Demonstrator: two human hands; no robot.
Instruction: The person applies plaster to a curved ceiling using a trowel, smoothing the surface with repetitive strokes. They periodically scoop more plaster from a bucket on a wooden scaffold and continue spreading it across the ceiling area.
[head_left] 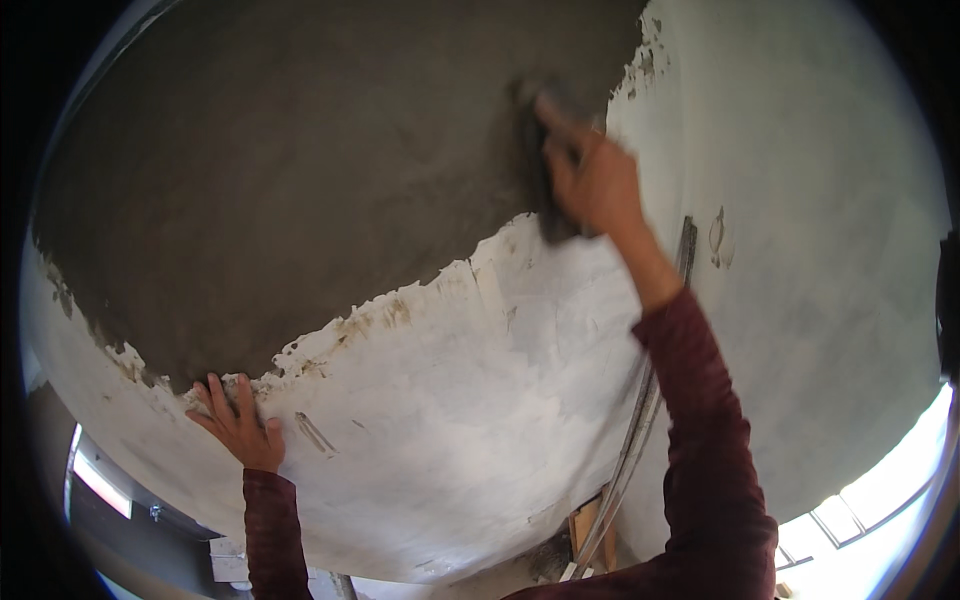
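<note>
My right hand (605, 185) is closed round a plastering trowel (558, 222), smeared by motion. Its dark blade lies against the grey plaster (320, 150), near the right-hand edge of that dark patch. Lower down, the plaster ends in a ragged border against the white wall (440, 400). At the lower left my left hand (241, 425) rests flat with fingers spread, its fingertips at the plaster's lower border. Nothing is held in it.
Long thin metal strips (640, 410) lean in the corner where a second pale wall (810, 260) meets the first. A wooden piece (588, 530) stands at their foot. Bright openings show at the lower right and lower left.
</note>
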